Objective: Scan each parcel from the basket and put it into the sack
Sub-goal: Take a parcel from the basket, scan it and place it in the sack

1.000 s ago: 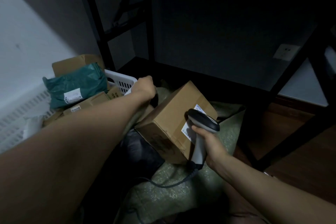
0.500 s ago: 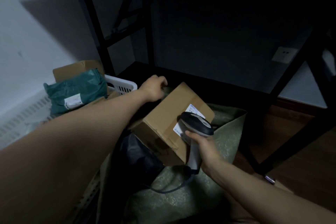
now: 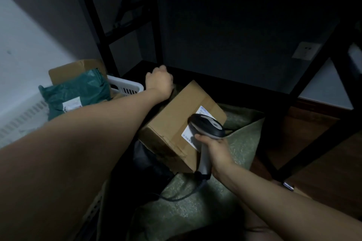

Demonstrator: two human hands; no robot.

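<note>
A brown cardboard parcel (image 3: 176, 123) with a white label (image 3: 202, 110) lies tilted in the mouth of the green woven sack (image 3: 241, 143). My right hand (image 3: 215, 146) grips the handle of a grey barcode scanner (image 3: 207, 126), whose head hangs just over the label. My left hand (image 3: 159, 81) is closed in a fist at the sack's far rim, beside the parcel's back corner, and seems to pinch the fabric. The white basket (image 3: 125, 86) at the left holds a green mailer bag (image 3: 78, 90) and a cardboard box (image 3: 74, 68).
Black table legs (image 3: 98, 25) stand behind the basket and at the right (image 3: 313, 123). A dark item (image 3: 145, 162) lies inside the sack under the parcel. The scanner cable (image 3: 186, 195) trails over the sack. A wall socket (image 3: 305, 51) is at the back right.
My left hand has moved from the basket's rim rightwards to the sack's far edge. The parcel has sunk a little lower into the sack. The scanner stays over the label.
</note>
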